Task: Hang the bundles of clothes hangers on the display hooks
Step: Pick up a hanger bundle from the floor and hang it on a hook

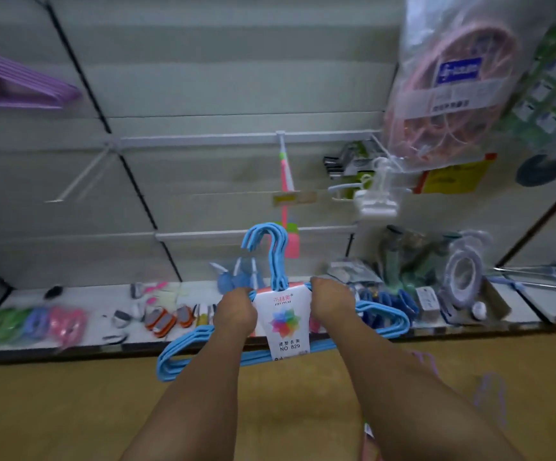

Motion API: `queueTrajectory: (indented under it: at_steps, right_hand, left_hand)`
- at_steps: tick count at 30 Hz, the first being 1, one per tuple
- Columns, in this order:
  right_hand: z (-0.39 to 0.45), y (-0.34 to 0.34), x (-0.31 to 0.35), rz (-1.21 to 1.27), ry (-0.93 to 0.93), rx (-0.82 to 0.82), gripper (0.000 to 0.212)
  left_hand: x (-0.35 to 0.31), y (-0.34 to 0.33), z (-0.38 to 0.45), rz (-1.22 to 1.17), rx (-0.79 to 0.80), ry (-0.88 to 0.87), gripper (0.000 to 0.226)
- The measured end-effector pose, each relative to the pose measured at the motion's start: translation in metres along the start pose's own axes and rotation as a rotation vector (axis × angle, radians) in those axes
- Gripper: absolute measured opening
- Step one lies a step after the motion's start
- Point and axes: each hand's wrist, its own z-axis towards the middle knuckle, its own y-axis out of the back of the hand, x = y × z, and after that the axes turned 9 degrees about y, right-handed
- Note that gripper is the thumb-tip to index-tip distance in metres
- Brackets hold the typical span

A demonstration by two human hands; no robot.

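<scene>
Hands: left (pixel 235 312), right (pixel 331 306), each grip holding one blue hanger bundle (pixel 278 261), hooks up.

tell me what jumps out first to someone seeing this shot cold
The bundle of blue clothes hangers at centre, held up by the left hand and right hand on either side of its white label card. Then the bagged pink round drying rack hanging top right, and the purple hangers far left.

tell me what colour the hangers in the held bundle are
Light blue hangers, clearest in the head view.
</scene>
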Motion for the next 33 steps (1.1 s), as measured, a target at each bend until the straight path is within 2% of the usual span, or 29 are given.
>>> queueTrajectory:
  at_steps: [10,13,17,25,33]
  right_hand:
    - [0.014,-0.013,0.199,0.027,0.096,0.036,0.032]
    - [0.018,-0.020,0.248,0.001,0.132,0.034,0.038]
    - [0.027,-0.019,0.295,-0.045,0.202,0.015,0.033]
    - [0.066,0.011,0.350,-0.047,0.289,-0.089,0.030]
    - [0.119,0.068,0.375,0.072,0.349,-0.253,0.028]
  left_hand:
    - [0.155,0.121,0.028,-0.081,-0.116,0.089,0.047]
    - [0.193,0.147,0.035,-0.091,-0.149,0.130,0.048]
    - [0.227,0.176,0.047,-0.095,-0.205,0.169,0.044]
    - [0.240,0.237,0.078,-0.123,-0.298,0.177,0.048]
    - [0.207,0.312,0.110,-0.096,-0.444,0.090,0.040]
